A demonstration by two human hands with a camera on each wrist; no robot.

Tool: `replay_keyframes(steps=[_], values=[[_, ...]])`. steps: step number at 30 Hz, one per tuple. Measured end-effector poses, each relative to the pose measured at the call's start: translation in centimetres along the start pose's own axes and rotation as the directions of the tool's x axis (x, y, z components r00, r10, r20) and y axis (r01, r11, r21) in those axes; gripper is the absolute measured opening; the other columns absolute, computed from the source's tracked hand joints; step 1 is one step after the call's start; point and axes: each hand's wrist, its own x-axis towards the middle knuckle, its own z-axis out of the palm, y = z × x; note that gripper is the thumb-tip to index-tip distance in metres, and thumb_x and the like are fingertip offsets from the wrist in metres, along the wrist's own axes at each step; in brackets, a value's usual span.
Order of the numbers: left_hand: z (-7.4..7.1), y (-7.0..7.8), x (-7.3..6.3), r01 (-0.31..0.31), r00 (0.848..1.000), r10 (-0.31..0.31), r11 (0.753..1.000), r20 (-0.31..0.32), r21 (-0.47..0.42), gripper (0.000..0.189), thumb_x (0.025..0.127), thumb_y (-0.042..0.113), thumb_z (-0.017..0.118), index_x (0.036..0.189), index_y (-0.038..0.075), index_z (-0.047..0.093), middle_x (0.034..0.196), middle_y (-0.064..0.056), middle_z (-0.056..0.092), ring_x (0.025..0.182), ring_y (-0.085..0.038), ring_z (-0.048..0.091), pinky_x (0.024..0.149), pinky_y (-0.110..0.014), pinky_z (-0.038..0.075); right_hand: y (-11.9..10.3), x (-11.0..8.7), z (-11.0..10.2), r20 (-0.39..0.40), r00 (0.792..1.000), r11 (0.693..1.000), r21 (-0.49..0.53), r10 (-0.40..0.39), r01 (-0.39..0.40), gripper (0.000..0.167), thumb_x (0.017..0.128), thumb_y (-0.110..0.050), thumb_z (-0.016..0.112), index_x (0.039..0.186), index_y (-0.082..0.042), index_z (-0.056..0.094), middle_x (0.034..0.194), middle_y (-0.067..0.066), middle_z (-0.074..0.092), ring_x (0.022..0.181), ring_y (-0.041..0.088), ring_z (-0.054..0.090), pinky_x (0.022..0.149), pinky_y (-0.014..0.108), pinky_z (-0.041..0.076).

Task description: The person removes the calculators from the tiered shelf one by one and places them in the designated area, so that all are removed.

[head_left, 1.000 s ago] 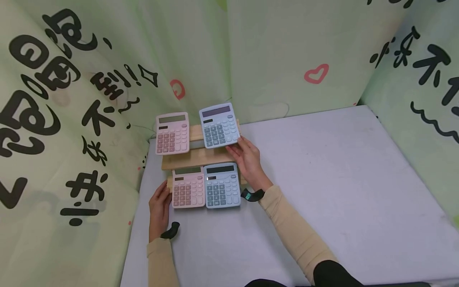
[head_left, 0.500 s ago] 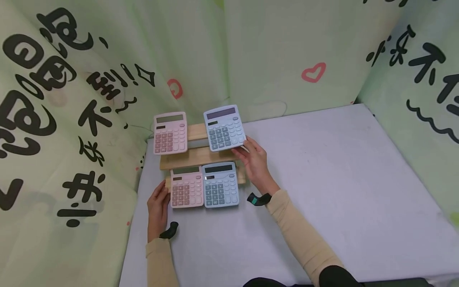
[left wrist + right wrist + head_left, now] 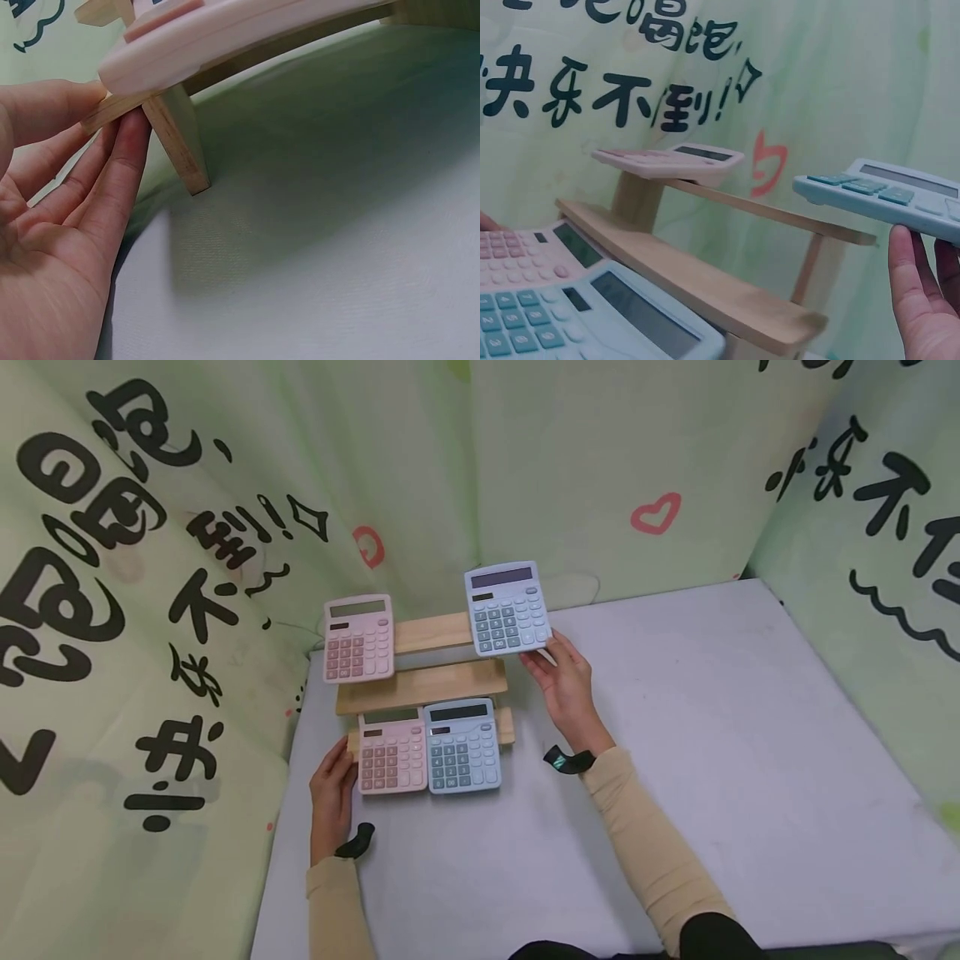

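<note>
I see the grey tabletop (image 3: 675, 760) hemmed in by green printed cloth walls (image 3: 225, 485), and at its far-left corner the wooden stepped rack (image 3: 423, 685) with three tiers. A pink calculator (image 3: 358, 637) leans on the top tier at the rack's left end; on the bottom tier a second pink calculator (image 3: 392, 750) and a blue calculator (image 3: 463, 745) sit side by side, touching.

What has changed: a second ago the lifted blue calculator (image 3: 508, 608) stood on the top tier beside the pink one. Now it is off the rack, carried up and toward the right, past the rack's right end and above the tabletop's far edge, so the right half of the top tier is bare wood. I read that as a removal well under way: the calculator is clear of the rack and not set down anywhere.

My right hand (image 3: 566, 689) holds it by its lower right corner, with fingers underneath; the right wrist view shows fingertips (image 3: 915, 289) beneath the tilted body, the thumb hidden there.

My left hand (image 3: 333, 797) has not moved: its fingers (image 3: 112, 172) lie straight against the rack's left leg below the bottom tier, steadying it without curling round
</note>
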Motion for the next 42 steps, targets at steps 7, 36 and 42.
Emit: replay_keyframes(steps=[7,36,42], values=[[0.1,0.1,0.1,0.002,1.0,-0.002,1.0,0.003,0.007,0.05,0.108,0.016,0.056,0.158,0.016,0.046,0.166,-0.005,0.037,0.141,-0.01,0.047,0.104,-0.013,0.049,-1.0,0.8,-1.9,-0.031,1.0,0.999,0.038,-0.007,0.008,0.037,0.112,-0.016,0.048,0.146,-0.005,0.058,0.131,0.01,0.059,0.108,0.022,0.065,0.096,0.027,0.059],[-0.3,-0.3,0.5,-0.012,1.0,0.012,1.0,-0.005,0.004,0.049,0.109,0.013,0.055,0.157,0.011,0.046,0.159,-0.006,0.045,0.135,-0.012,0.051,0.103,-0.015,0.051,-5.2,1.4,-10.3,-0.053,0.997,0.994,-0.094,0.055,-0.06,0.044,0.114,-0.025,0.043,0.155,-0.011,0.047,0.141,0.003,0.053,0.121,0.021,0.057,0.098,0.024,0.057],[-0.3,-0.4,0.8,-0.018,1.0,0.018,1.0,0.009,0.001,0.05,0.108,0.014,0.056,0.157,0.01,0.045,0.16,-0.007,0.044,0.137,-0.013,0.051,0.104,-0.015,0.051,-7.1,1.1,-12.5,-0.097,0.994,0.994,-0.091,0.059,-0.068,0.042,0.114,-0.026,0.042,0.154,-0.014,0.047,0.142,0.002,0.052,0.123,0.02,0.057,0.098,0.024,0.057]])
